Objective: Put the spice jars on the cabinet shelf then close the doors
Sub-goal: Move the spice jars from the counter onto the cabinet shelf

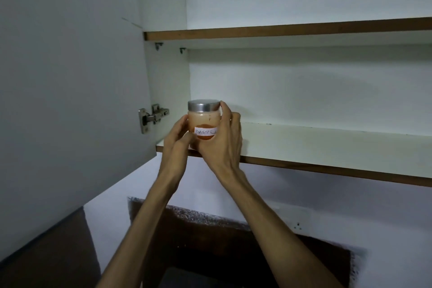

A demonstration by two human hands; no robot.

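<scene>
A glass spice jar (203,121) with a metal lid, orange-red powder and a handwritten white label stands at the left front of the lower cabinet shelf (315,145). My left hand (177,137) cups its left side. My right hand (224,138) wraps its right side, with the fingertips up by the lid. Both hands hide the jar's base, so I cannot tell whether it rests on the shelf. The left cabinet door (70,89) stands wide open.
An upper shelf (280,30) runs above, with nothing visible on it. A metal hinge (153,117) sits on the open door just left of the jar. Below the cabinet are a white wall and a dark brown patch (210,241).
</scene>
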